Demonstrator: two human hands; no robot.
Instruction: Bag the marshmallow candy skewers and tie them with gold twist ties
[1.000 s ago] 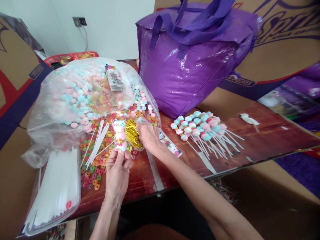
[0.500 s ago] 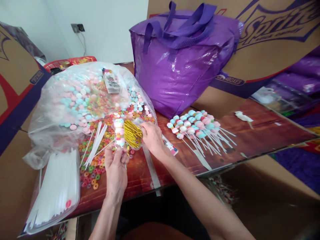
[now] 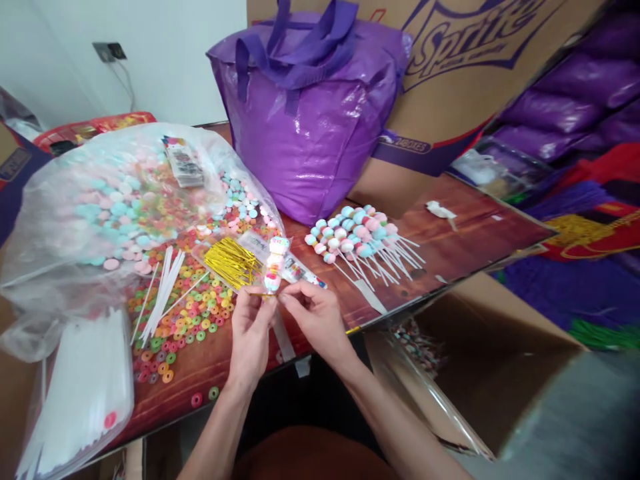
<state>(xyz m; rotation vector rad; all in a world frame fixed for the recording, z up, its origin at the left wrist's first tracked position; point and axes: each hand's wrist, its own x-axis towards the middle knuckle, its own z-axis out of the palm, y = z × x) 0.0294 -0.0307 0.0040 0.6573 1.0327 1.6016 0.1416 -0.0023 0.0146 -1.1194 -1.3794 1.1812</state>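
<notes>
My left hand (image 3: 254, 327) is closed in a pinch at the base of a candy skewer (image 3: 274, 267), which stands upright in a clear wrapper with pastel and fruit-coloured candies stacked on it. My right hand (image 3: 313, 319) is pinched at the same spot from the other side; a thin gold twist tie (image 3: 261, 294) crosses the wrapper's neck between the fingertips. Just beyond my left hand lies a bundle of gold twist ties (image 3: 233, 261) on its clear packet. Printed clear wrappers (image 3: 301, 272) lie behind the skewer. The fingers hide the skewer's stick.
Finished candy skewers (image 3: 357, 233) are piled on the right of the table (image 3: 480, 220). Ring candies (image 3: 200, 313), loose white sticks (image 3: 163, 293) and a bag of sticks (image 3: 83, 380) lie left. A large plastic bag (image 3: 45, 220) of candies and a purple bag (image 3: 300, 147) stand behind.
My right hand has come from the gold twist ties to the skewer's base, bringing one tie. The skewer has moved right with my left hand. The view has turned right.
</notes>
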